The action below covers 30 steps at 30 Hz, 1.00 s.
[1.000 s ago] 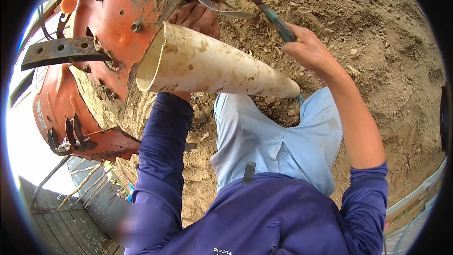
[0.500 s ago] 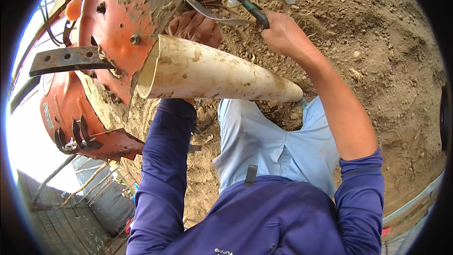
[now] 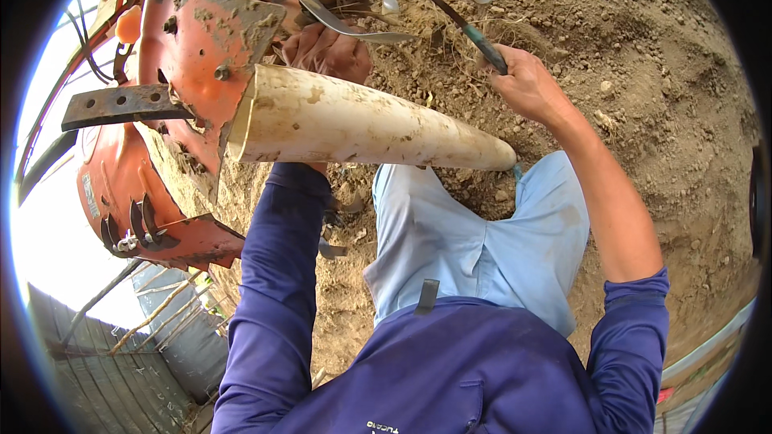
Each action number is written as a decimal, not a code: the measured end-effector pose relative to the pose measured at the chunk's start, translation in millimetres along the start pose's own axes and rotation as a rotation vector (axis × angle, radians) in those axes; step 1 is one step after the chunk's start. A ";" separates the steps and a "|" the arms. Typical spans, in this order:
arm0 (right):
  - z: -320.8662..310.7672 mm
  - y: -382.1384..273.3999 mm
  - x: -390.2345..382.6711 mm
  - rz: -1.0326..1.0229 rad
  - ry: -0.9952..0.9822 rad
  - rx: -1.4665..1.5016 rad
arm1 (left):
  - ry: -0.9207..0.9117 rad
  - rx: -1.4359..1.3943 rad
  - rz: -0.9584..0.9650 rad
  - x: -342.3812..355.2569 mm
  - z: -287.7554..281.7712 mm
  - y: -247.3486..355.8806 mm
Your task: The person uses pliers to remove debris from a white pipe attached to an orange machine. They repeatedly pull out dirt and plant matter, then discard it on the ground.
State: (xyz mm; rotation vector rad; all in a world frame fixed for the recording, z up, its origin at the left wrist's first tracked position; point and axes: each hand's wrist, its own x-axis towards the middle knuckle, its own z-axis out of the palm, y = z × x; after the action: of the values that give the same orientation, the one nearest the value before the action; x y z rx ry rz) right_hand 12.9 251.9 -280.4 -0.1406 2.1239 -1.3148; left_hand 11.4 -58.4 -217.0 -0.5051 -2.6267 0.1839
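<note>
And here the green-and-dark tool (image 3: pixel 474 34) is gripped by the right hand (image 3: pixel 527 84), beyond the mud-smeared white pipe (image 3: pixel 370 122) across the middle, the left hand (image 3: pixel 331 51) half hidden at its far left, grasp untellable: tool work seems in hand, steady aim called for.

Right hand (image 3: pixel 527 87): drawn back from the curved metal blade (image 3: pixel 354 26) it neared half a second ago.
Dark tool (image 3: pixel 476 36): withdrawn with the hand.
White pipe (image 3: pixel 386 122): mouth showing narrower than a second ago.
</note>
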 end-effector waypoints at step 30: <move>-26.8 -6.7 -33.7 -0.124 -0.239 0.214 | 0.042 0.022 0.019 -3.3 0.8 1.7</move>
State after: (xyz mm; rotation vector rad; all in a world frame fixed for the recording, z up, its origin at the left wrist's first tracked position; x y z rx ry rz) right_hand 23.2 282.7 -251.3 -0.3274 1.7870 -1.5073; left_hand 14.3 -58.0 -219.4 -0.5214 -2.5773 0.2054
